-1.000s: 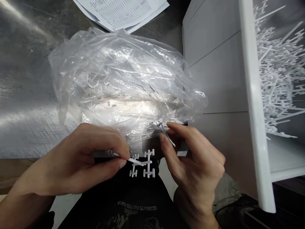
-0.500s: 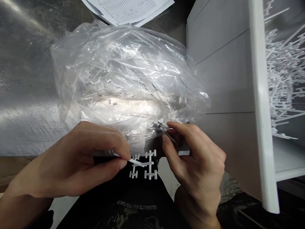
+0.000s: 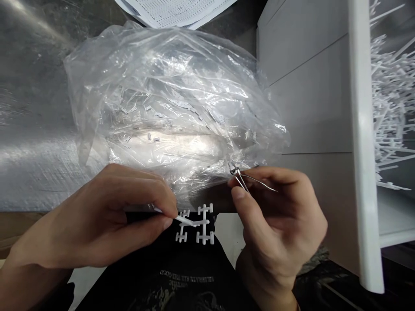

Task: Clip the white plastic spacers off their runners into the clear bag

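White branched frame (image 3: 204,222), slender, H-shaped tips; near centre. Stem pinched by fingers of left hand (image 3: 100,220). Small slim metal tool (image 3: 234,171), fingers of right hand (image 3: 282,220) closed on it.

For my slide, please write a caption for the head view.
Left hand holding a branched white piece, right hand a metal tool, near clear plastic.

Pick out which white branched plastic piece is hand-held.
The white branched piece pinched by its stem in the left hand; the other white pieces lie heaped in the white bin at far right.
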{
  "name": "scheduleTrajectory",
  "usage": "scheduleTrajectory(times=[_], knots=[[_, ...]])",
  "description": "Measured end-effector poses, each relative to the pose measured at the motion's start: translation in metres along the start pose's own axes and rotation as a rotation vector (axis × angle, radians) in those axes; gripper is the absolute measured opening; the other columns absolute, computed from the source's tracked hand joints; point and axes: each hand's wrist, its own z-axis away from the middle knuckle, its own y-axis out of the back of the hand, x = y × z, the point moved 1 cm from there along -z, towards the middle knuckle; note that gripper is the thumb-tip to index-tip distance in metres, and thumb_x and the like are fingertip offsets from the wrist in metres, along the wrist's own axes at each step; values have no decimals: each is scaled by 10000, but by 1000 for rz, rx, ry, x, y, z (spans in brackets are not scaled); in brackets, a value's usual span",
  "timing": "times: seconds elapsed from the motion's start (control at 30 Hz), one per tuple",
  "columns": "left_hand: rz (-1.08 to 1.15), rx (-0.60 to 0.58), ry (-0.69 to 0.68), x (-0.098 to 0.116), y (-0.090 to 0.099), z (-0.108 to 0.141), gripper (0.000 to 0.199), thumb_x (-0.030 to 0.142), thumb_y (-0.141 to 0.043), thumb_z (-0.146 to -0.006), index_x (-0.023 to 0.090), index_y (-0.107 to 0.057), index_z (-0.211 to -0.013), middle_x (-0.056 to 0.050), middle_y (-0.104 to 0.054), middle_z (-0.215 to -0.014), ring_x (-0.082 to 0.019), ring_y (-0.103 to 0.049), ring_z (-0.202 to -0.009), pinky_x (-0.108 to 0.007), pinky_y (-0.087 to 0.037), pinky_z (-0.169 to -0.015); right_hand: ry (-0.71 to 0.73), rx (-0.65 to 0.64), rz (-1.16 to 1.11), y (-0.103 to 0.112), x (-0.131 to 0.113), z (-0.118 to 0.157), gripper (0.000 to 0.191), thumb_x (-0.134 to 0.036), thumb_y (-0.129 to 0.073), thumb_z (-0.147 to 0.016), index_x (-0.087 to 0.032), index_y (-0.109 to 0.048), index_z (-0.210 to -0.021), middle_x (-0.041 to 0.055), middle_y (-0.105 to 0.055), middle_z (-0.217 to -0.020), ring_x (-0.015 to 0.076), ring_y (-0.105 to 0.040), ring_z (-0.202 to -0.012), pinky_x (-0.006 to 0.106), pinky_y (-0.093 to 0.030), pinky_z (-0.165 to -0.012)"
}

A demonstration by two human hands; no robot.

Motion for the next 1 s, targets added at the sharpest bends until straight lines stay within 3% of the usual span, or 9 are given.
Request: scheduleTrajectory(times=[0.1, 0.17, 0.27, 0.4, 0.73, 1.0], knots=[[-9, -13, -4, 0, 0, 0, 155, 88, -656, -1057, 221, -704, -994, 62, -716, -806, -59, -669, -699, -172, -515, -613, -69, -3, -117, -9, -1, -6, 268, -80, -798, -935, -284, -658, -1039, 9, -761, -984, 196, -790, -848, 318, -686, -702], [3, -30, -4, 0, 0, 0, 166, 65, -640, -1055, 213, -693, -1003, 61, -717, -819, -60, -676, -719, -174, -517, -624, -35, -5, -71, -12, 0, -12, 258, -65, -742, -956, -286, -631, -1026, 14, -742, -1016, 193, -787, -875, 325, -686, -726], [21, -46, -6, -1, -1, 1, 183, 40, -617, -1049, 204, -688, -1010, 56, -719, -822, -69, -693, -743, -186, -538, -653, 142, -45, 117, -13, 5, -20, 276, -59, -730, -950, -286, -632, -1074, 3, -745, -1036, 183, -773, -853, 318, -649, -689], [2, -33, 1, -3, -2, 2, 164, 82, -623, -1050, 204, -697, -970, 45, -730, -814, -87, -710, -742, -212, -563, -683, 331, -157, 330, -11, 13, -27, 286, -22, -753, -924, -266, -614, -979, -6, -768, -967, 183, -761, -808, 338, -648, -720], [-8, -25, 0, -4, -2, 1, 191, 27, -634, -990, 199, -680, -922, 61, -726, -794, -72, -700, -730, -194, -543, -717, 412, -243, 451, -15, 15, -32, 295, 4, -670, -970, -259, -547, -914, -21, -716, -853, 151, -652, -710, 306, -528, -635], [3, -29, 3, -5, -2, 1, 179, 43, -646, -968, 205, -687, -904, 52, -733, -788, -86, -708, -712, -206, -542, -696, 308, -294, 329, -11, 9, -31, 269, -51, -708, -980, -290, -586, -960, 25, -771, -955, 224, -755, -844, 404, -646, -755]])
